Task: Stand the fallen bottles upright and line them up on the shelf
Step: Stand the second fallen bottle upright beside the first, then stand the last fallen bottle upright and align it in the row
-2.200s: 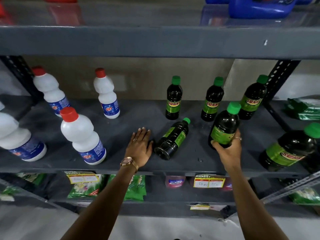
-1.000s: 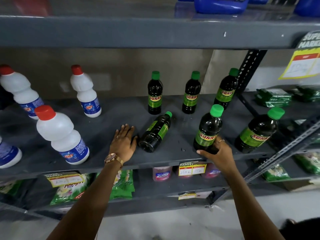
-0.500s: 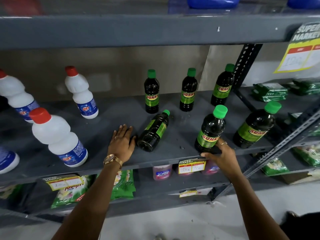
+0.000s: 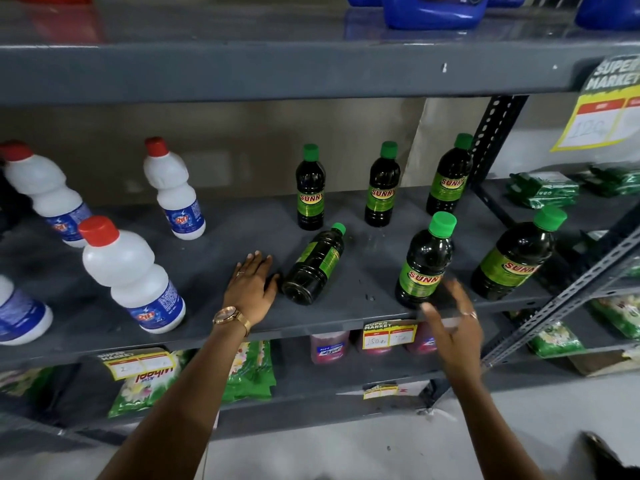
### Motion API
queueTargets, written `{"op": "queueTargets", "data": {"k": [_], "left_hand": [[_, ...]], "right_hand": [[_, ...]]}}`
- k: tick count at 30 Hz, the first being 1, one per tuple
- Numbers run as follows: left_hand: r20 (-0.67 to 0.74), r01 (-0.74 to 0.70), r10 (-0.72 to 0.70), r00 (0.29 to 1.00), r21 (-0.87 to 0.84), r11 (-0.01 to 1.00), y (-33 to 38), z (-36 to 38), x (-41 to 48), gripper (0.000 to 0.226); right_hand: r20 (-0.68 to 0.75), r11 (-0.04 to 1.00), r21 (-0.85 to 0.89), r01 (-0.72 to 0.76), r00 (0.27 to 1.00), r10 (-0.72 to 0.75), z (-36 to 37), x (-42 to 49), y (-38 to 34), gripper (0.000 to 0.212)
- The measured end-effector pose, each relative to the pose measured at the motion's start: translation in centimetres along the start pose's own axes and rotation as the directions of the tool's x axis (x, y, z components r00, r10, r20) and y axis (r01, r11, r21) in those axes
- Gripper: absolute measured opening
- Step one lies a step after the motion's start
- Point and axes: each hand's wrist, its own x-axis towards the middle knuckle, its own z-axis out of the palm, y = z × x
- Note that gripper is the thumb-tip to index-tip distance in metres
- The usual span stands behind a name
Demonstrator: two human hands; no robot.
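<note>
One dark bottle with a green cap (image 4: 313, 266) lies on its side on the grey shelf (image 4: 214, 258), its base toward me. My left hand (image 4: 250, 287) rests flat on the shelf, fingers spread, just left of that base. A second dark bottle (image 4: 425, 263) stands upright near the front edge. My right hand (image 4: 450, 327) hovers open and blurred just in front of it, off the bottle. Three more dark bottles (image 4: 310, 188) stand in a row at the back, and another (image 4: 516, 256) stands at the front right.
White bottles with red caps (image 4: 133, 277) stand on the shelf's left half. A perforated steel upright (image 4: 491, 140) closes the bay on the right. Green packets (image 4: 543, 188) lie in the neighbouring bay. Price tags (image 4: 388, 334) hang on the front edge, with sachets below.
My right hand has let go of the upright bottle near the front edge and pulled back with fingers apart. My left hand and the lying bottle have stayed put.
</note>
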Motion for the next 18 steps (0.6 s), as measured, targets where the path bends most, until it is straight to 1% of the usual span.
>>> {"op": "queueTargets", "data": {"k": [1, 2, 3, 4, 5, 6, 8, 9, 10, 11, 12, 13, 14, 15, 16, 18], "left_hand": [[0.006, -0.016, 0.016, 1.000, -0.005, 1.000, -0.2, -0.3, 0.0, 0.049], [0.017, -0.037, 0.037, 0.999, -0.010, 0.999, -0.4, -0.5, 0.1, 0.049], [0.030, -0.061, 0.061, 0.998, -0.015, 0.998, -0.8, -0.9, 0.1, 0.050], [0.050, -0.078, 0.079, 0.996, -0.023, 0.997, -1.3, -1.2, 0.1, 0.050], [0.067, -0.092, 0.094, 0.993, -0.034, 0.995, -1.6, -1.4, 0.1, 0.052], [0.078, -0.099, 0.103, 0.992, -0.046, 0.994, -1.9, -1.5, 0.0, 0.055], [0.082, -0.110, 0.115, 0.990, -0.063, 0.992, -2.1, -1.5, -0.3, 0.063], [0.078, -0.113, 0.118, 0.990, -0.068, 0.991, -2.1, -1.4, -0.4, 0.068], [0.077, -0.110, 0.115, 0.990, -0.070, 0.992, -2.0, -1.3, -0.4, 0.071], [0.075, -0.105, 0.110, 0.991, -0.066, 0.992, -2.0, -1.3, -0.5, 0.073], [0.071, -0.099, 0.103, 0.992, -0.062, 0.993, -1.9, -1.3, -0.5, 0.073], [0.065, -0.100, 0.103, 0.993, -0.056, 0.993, -1.9, -1.3, -0.6, 0.073], [0.061, -0.100, 0.103, 0.993, -0.054, 0.994, -2.0, -1.3, -0.6, 0.073], [0.059, -0.100, 0.103, 0.993, -0.055, 0.993, -2.0, -1.3, -0.6, 0.073], [0.061, -0.097, 0.101, 0.993, -0.057, 0.994, -2.0, -1.4, -0.6, 0.074], [0.064, -0.094, 0.098, 0.993, -0.061, 0.994, -1.8, -1.5, -0.6, 0.075]], "right_hand": [[-0.137, 1.000, 0.022, 0.023, 0.990, -0.020, 0.1, -1.7, -0.7, 0.059], [-0.216, 0.997, 0.008, 0.074, 0.974, -0.071, 0.4, -3.3, -1.5, 0.051], [-0.216, 0.989, -0.008, 0.148, 0.965, -0.146, 1.0, -4.8, -2.7, 0.047], [-0.152, 0.975, -0.001, 0.222, 0.964, -0.220, 2.0, -6.0, -3.9, 0.043], [-0.037, 0.966, 0.013, 0.257, 0.966, -0.257, 3.2, -6.8, -5.5, 0.042], [0.084, 0.971, 0.018, 0.238, 0.967, -0.239, 4.5, -7.0, -7.2, 0.045], [0.261, 0.993, -0.012, 0.121, 0.959, -0.114, 7.2, -5.5, -10.4, 0.064], [0.333, 0.995, -0.079, 0.056, 0.943, -0.026, 8.6, -4.0, -11.8, 0.076], [0.402, 0.982, -0.189, -0.018, 0.911, 0.094, 9.9, -2.2, -13.2, 0.089], [0.444, 0.946, -0.308, -0.096, 0.865, 0.233, 10.9, -0.3, -14.5, 0.099], [0.459, 0.908, -0.385, -0.165, 0.819, 0.344, 11.5, 1.2, -15.6, 0.103], [0.472, 0.887, -0.405, -0.221, 0.780, 0.410, 12.1, 2.3, -16.4, 0.098], [0.485, 0.882, -0.386, -0.271, 0.753, 0.444, 12.5, 2.9, -16.8, 0.088], [0.496, 0.886, -0.347, -0.308, 0.741, 0.452, 12.7, 3.3, -16.9, 0.078], [0.500, 0.895, -0.297, -0.333, 0.744, 0.443, 12.8, 3.5, -16.8, 0.071], [0.457, 0.919, -0.244, -0.309, 0.799, 0.390, 13.1, 3.1, -15.6, 0.067]]}}
